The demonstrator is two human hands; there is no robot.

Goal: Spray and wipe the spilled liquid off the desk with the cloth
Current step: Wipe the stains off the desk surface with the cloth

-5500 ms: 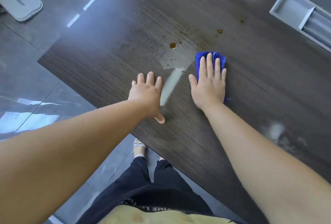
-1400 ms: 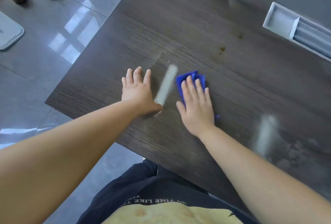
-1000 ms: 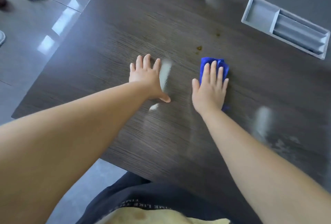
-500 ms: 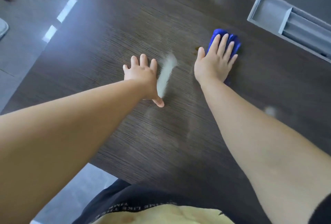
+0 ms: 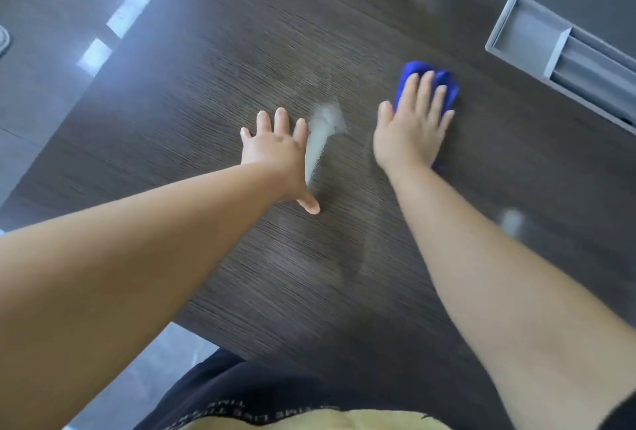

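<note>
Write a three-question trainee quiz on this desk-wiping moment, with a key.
1. True or false: the left hand rests flat on the desk, off the cloth.
2. The right hand presses down on: A) a sponge, B) a blue cloth, C) a spray bottle.
3. Fill in: the grey recessed tray in the desk lies to the cloth's ____ side.

Key: 1 true; 2 B; 3 right.
</note>
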